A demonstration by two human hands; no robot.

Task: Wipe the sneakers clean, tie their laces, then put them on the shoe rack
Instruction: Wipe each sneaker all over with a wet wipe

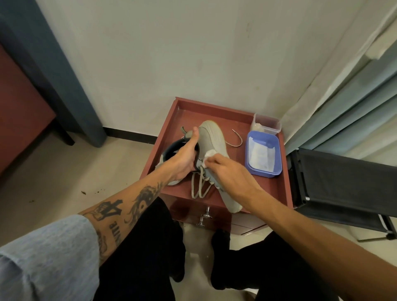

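Note:
A grey-green sneaker (211, 137) lies tilted on its side on the reddish-brown cabinet top (268, 189), its sole facing the wall. My left hand (184, 159) grips it at the dark collar and heel. My right hand (227, 169) presses a white wipe (59, 0) against the shoe's side. Loose laces (199, 189) hang toward the cabinet's front edge. A second sneaker (233, 206) lies under my right wrist, its toe reaching the front edge. Another part of a light sole shows under my left hand.
A blue tub (250, 154) with white wipes sits at the right of the cabinet top, a clear plastic box (267, 123) behind it. A dark fabric shoe rack (343, 182) stands to the right. The cabinet drawer has a metal handle (204, 217). Crumbs lie on the floor at left.

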